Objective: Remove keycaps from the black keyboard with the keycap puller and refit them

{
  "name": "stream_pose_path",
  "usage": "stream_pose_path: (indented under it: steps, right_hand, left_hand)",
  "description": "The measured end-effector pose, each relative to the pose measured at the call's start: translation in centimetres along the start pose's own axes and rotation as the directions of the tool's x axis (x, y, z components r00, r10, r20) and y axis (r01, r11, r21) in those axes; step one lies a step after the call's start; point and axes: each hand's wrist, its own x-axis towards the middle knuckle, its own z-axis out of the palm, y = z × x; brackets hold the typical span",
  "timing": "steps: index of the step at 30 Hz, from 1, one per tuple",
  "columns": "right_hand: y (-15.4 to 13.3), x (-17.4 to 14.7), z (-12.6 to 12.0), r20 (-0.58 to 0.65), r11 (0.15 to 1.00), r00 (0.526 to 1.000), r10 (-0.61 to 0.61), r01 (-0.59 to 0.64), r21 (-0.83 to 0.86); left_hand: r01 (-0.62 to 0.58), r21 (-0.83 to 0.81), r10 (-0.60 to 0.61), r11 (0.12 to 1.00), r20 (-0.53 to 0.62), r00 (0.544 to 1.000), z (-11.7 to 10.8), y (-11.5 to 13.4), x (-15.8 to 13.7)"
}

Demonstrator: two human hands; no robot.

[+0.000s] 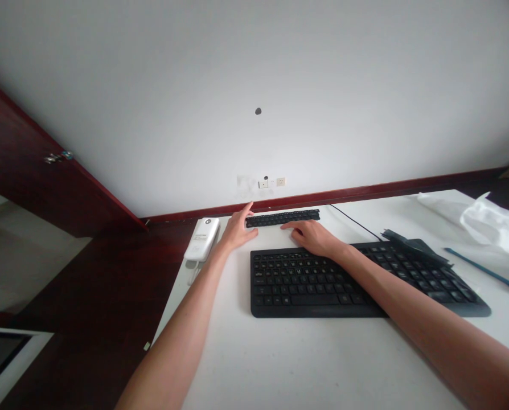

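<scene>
At the far side of the white table lies a narrow black strip of small keys (282, 218), perhaps loose keycaps in rows. My left hand (236, 229) is at the strip's left end, thumb and fingers spread apart around it. At its near edge, my right hand (315, 237) points with the index finger stretched out and the other fingers curled. That fingertip is touching or almost touching the strip. Under my right forearm is a large black keyboard (299, 282), partly hidden by the arm. Dark flat pieces (421, 250) rest across its upper right part.
A white power bank (202, 239) with a cable lies near the left table edge. To the right are a thin blue tool (485, 270) and a crumpled white plastic bag (493, 225). A black cord (354, 221) runs behind the keyboard. The wall (254, 148) stands beyond the table.
</scene>
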Motion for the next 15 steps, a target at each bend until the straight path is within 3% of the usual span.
stream_pose_path:
  steps: [7, 15]
  right_hand:
    - [-0.31, 0.04, -0.18, 0.022, 1.0, 1.0, 0.011, -0.011, -0.017]
    - [-0.79, 0.23, -0.71, 0.001, 0.999, 1.0, 0.014, -0.014, -0.033]
  left_hand:
    - [-0.072, -0.017, 0.072, 0.997, 0.01, 0.997, 0.4, 0.21, 0.34]
    - [-0.045, -0.028, 0.045, 0.999, -0.006, 0.999, 0.4, -0.04, 0.24]
